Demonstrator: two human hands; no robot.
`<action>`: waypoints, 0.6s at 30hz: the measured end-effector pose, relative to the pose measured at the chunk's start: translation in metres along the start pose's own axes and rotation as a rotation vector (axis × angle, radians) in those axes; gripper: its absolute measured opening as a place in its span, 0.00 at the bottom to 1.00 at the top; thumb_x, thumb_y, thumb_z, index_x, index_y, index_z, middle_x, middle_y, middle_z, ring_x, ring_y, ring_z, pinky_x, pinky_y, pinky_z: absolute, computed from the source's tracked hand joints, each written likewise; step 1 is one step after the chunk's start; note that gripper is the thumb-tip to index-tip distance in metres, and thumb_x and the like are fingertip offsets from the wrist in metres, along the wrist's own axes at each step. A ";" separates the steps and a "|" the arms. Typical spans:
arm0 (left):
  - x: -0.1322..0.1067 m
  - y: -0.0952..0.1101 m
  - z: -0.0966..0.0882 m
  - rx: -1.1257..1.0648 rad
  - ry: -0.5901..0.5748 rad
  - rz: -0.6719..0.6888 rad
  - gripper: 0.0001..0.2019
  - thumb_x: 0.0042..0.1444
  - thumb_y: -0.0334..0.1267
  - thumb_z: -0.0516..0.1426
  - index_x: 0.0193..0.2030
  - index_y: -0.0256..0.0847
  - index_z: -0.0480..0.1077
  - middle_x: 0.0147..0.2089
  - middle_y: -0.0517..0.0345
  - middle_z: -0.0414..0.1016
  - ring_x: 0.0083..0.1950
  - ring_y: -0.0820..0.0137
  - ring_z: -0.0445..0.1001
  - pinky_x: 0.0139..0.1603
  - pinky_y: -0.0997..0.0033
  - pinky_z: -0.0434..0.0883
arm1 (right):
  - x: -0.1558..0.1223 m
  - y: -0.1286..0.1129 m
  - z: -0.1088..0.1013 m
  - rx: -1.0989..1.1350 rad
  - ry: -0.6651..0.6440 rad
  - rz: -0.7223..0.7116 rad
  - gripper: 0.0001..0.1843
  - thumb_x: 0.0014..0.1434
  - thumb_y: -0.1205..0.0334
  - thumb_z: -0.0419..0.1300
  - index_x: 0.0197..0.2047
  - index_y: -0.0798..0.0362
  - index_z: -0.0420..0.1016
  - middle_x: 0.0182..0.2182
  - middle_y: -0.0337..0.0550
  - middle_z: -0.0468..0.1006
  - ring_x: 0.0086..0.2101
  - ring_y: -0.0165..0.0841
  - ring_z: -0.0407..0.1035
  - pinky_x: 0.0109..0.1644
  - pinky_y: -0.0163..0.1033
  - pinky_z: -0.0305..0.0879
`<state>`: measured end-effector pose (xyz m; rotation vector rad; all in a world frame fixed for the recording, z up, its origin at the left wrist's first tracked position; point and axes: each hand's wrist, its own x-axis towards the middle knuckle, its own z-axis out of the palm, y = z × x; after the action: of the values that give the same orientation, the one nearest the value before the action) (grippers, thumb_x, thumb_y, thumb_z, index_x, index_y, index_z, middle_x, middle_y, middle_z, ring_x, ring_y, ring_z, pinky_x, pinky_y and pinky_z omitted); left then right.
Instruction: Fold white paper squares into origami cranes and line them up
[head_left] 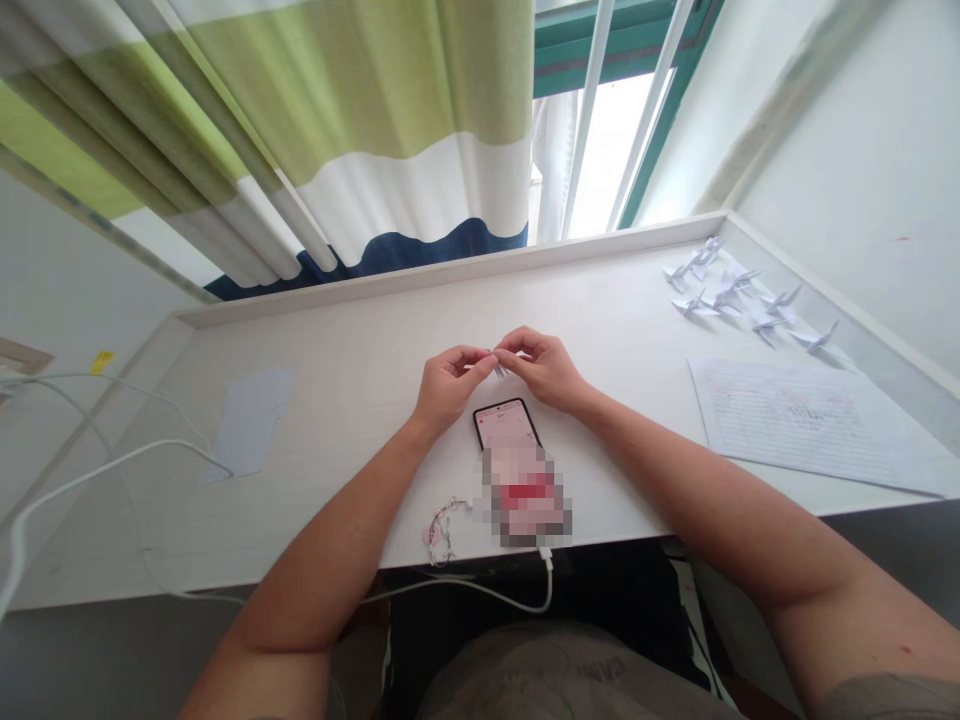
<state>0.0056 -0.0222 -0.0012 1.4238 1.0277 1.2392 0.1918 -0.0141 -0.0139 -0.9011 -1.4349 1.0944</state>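
My left hand (452, 382) and my right hand (541, 367) meet above the middle of the white desk (360, 400). Between their pinched fingertips is a small piece of folded white paper (500, 371), mostly hidden by the fingers. Both hands are closed on it. Just below them, toward me, a phone (506, 425) lies face up with its screen lit and partly blurred. A beaded charm strap (442, 530) is beside the phone, to its left.
Several folded paper cranes (727, 290) stand at the back right, behind lined, written sheets (795, 425). Blank paper pieces (251, 420) lie on the left, near white cables (112, 460). A charging cable (546, 580) hangs from the phone over the front edge. A raised rim (450, 278) borders the desk.
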 end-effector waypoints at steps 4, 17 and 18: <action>0.000 -0.001 -0.001 0.012 0.007 0.008 0.16 0.51 0.49 0.76 0.38 0.40 0.83 0.38 0.53 0.86 0.39 0.66 0.83 0.44 0.65 0.79 | 0.000 -0.002 -0.002 -0.024 -0.009 -0.018 0.27 0.58 0.31 0.73 0.35 0.49 0.83 0.39 0.46 0.82 0.42 0.39 0.77 0.45 0.45 0.78; 0.004 -0.002 -0.008 0.134 0.078 0.176 0.09 0.58 0.45 0.72 0.37 0.43 0.85 0.47 0.50 0.86 0.50 0.60 0.85 0.52 0.57 0.81 | -0.008 -0.004 0.005 -0.104 -0.021 -0.170 0.13 0.68 0.46 0.69 0.41 0.47 0.85 0.50 0.49 0.89 0.55 0.44 0.82 0.57 0.55 0.81; 0.004 -0.001 -0.008 0.187 0.094 0.206 0.08 0.58 0.45 0.72 0.37 0.43 0.85 0.48 0.50 0.86 0.51 0.60 0.84 0.54 0.55 0.81 | -0.009 -0.005 0.007 -0.125 -0.010 -0.187 0.13 0.67 0.47 0.69 0.41 0.47 0.85 0.49 0.48 0.89 0.53 0.44 0.83 0.57 0.56 0.81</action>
<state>-0.0020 -0.0173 -0.0014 1.6619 1.1061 1.3984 0.1868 -0.0249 -0.0123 -0.8313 -1.5758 0.8787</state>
